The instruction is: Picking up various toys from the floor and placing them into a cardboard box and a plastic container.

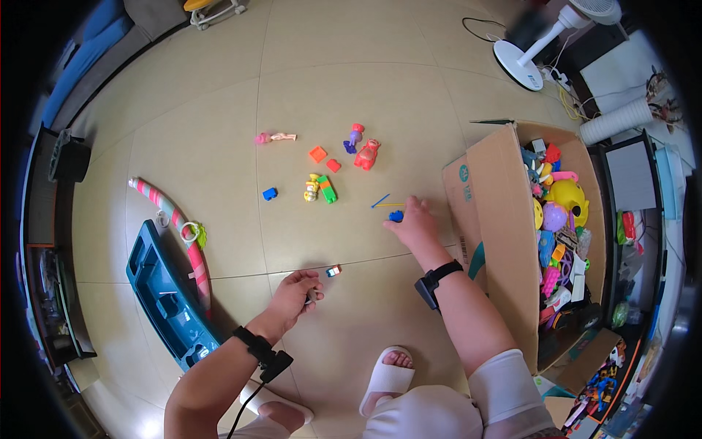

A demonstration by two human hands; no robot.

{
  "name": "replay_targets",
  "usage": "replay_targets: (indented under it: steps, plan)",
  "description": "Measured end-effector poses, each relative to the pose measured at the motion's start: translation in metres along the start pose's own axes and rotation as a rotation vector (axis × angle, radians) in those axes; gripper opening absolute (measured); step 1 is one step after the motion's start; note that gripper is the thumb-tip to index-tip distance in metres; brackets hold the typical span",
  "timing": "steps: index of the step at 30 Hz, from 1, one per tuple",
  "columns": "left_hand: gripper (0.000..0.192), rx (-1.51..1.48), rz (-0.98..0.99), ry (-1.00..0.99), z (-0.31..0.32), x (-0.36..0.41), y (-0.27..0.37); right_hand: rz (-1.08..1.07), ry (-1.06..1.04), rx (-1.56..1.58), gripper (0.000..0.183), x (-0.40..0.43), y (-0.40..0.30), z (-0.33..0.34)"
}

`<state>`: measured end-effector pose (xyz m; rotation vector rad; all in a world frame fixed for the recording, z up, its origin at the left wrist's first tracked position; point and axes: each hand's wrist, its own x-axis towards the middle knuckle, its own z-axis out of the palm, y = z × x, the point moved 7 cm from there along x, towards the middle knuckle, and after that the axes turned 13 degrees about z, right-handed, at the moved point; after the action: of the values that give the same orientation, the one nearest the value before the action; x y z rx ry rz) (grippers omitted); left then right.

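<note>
My right hand (pixel 418 222) reaches down to a small blue toy piece (pixel 396 216) on the tiled floor, thumb and fingers around it; whether it grips it is unclear. Just above lie a thin blue stick (pixel 380 200) and a yellow stick (pixel 390 204). My left hand (pixel 301 291) has its fingers curled around a small dark object (pixel 311 296). A small white, red and blue toy (pixel 333 270) lies right of it. Farther up are a green and orange block (pixel 327 189), a yellow figure (pixel 311 187), a blue block (pixel 270 193), an orange block (pixel 317 154) and a red bear figure (pixel 367 154).
At right stands a cardboard box (pixel 502 236) full of toys. A blue plastic tray (pixel 159 296) and a pink striped curved tube (pixel 192 236) lie at left. A doll (pixel 275 137) and a purple figure (pixel 355 138) lie farther off. A white fan (pixel 518 65) stands upper right.
</note>
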<state>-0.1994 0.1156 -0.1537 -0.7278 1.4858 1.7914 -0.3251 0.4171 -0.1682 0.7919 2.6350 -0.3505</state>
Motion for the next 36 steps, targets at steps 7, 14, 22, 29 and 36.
replay_targets:
  steps: [7, 14, 22, 29, 36]
  plan:
    - [0.017, -0.047, 0.042, 0.003, -0.008, -0.010, 0.004, -0.148, 0.023, 0.067, 0.040, -0.007, -0.015, 0.017]
    - [0.024, -0.118, 0.100, -0.058, 0.005, -0.014, 0.028, -0.285, -0.062, 0.239, 0.036, -0.023, -0.022, 0.017]
    - [0.037, -0.067, 0.213, -0.243, 0.084, -0.037, 0.107, -0.371, -0.198, 0.537, 0.038, -0.125, -0.058, -0.104]
    - [0.039, 0.009, 0.274, -0.637, 0.258, -0.115, 0.169, -0.236, -0.010, 0.700, 0.036, -0.194, 0.045, -0.258]
    - [0.058, -0.168, 0.301, -0.875, 0.366, -0.153, 0.192, -0.043, 0.729, 0.438, 0.053, -0.235, 0.172, -0.362]
